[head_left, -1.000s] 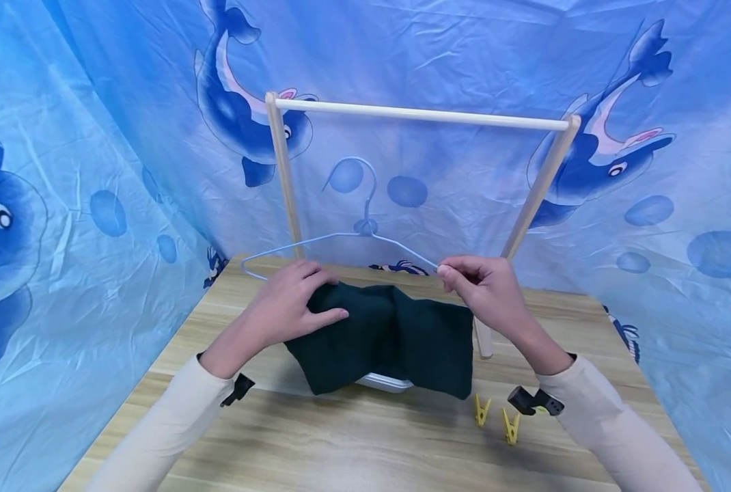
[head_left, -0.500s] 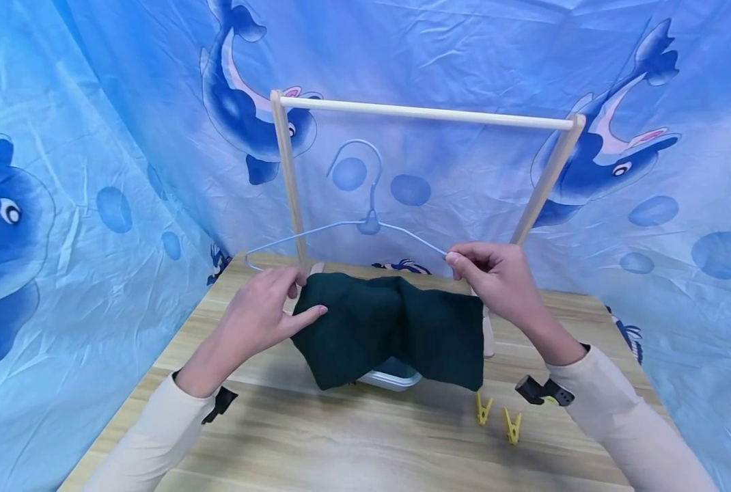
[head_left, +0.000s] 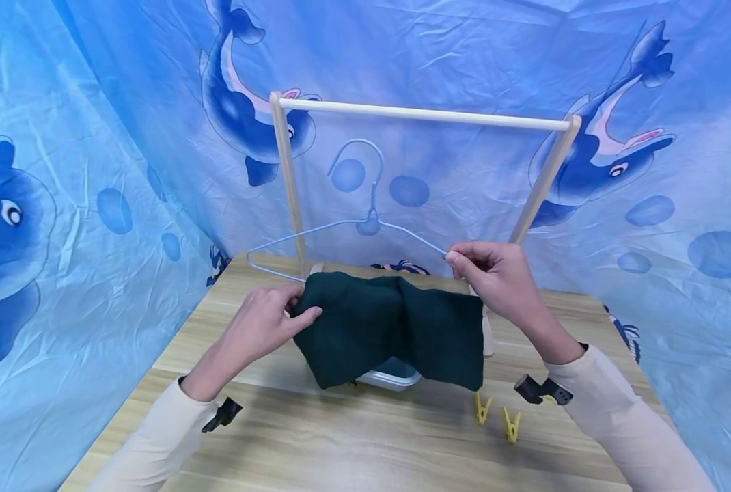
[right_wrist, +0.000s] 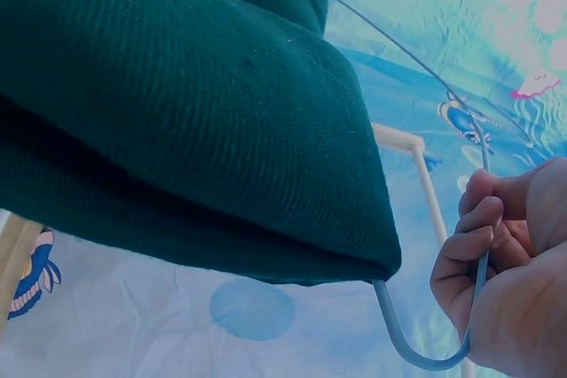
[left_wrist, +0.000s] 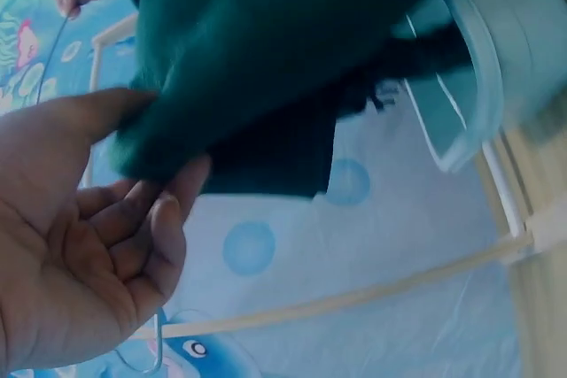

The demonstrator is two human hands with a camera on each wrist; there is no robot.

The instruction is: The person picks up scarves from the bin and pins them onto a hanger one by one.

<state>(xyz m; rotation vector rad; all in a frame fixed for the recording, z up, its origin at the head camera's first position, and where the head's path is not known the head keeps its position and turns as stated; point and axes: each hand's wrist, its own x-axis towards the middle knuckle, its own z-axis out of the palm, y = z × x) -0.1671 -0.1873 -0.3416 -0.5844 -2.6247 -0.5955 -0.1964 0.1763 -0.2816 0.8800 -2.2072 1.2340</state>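
Note:
A dark green ribbed cloth [head_left: 356, 328] hangs folded over the lower bar of a light blue wire hanger [head_left: 341, 222]. My right hand [head_left: 491, 273] grips the hanger near its right end, fingers curled round the wire in the right wrist view. My left hand [head_left: 267, 321] is at the cloth's left edge; in the left wrist view the thumb [left_wrist: 115, 112] and fingers pinch the green fabric. The hanger's hook points up, below the rack's rail. Most of the lower bar is hidden by the cloth.
A wooden rack [head_left: 421, 115] with a white rail stands behind the hanger. Under the cloth sits a light plastic container [head_left: 390, 379], partly hidden. Two yellow clothespins [head_left: 482, 408] lie on the wooden table [head_left: 353, 444] at front right. A blue dolphin-print curtain surrounds the table.
The hanger and cloth have risen slightly and shifted right with my right hand. My left hand has slid left from the top of the cloth to its left edge.

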